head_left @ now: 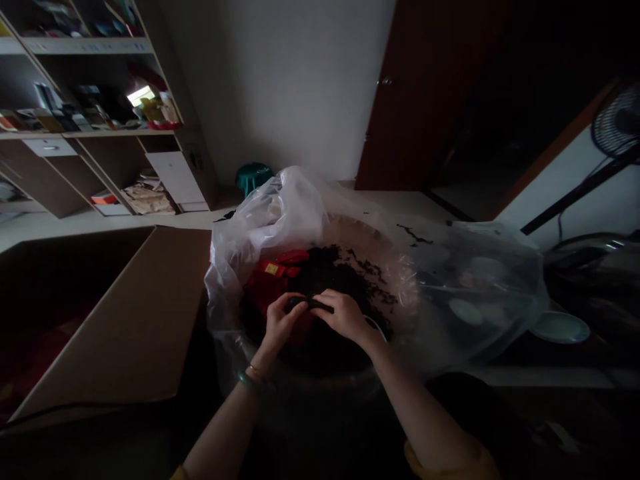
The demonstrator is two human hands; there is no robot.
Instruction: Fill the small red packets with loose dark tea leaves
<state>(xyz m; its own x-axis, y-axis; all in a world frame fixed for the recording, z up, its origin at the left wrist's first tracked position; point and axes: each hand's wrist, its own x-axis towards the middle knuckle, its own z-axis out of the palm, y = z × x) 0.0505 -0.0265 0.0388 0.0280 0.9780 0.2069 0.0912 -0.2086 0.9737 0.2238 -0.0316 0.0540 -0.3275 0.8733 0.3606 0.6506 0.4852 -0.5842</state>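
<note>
A large clear plastic bag (280, 207) lines a round tub and holds a heap of dark loose leaves (345, 273). Red packets (273, 270) lie on the heap at the left. My left hand (280, 323) and my right hand (345, 313) meet over the heap, both pinched on a small dark object (305, 303) between them. A bracelet sits on my left wrist. What the dark object is stays unclear in the dim light.
An open cardboard box (125, 320) stands at the left. Shelves (90, 133) with clutter fill the far left wall. A white plate (560, 327) and a dark pot (595, 267) sit at the right; a fan (617, 123) stands behind.
</note>
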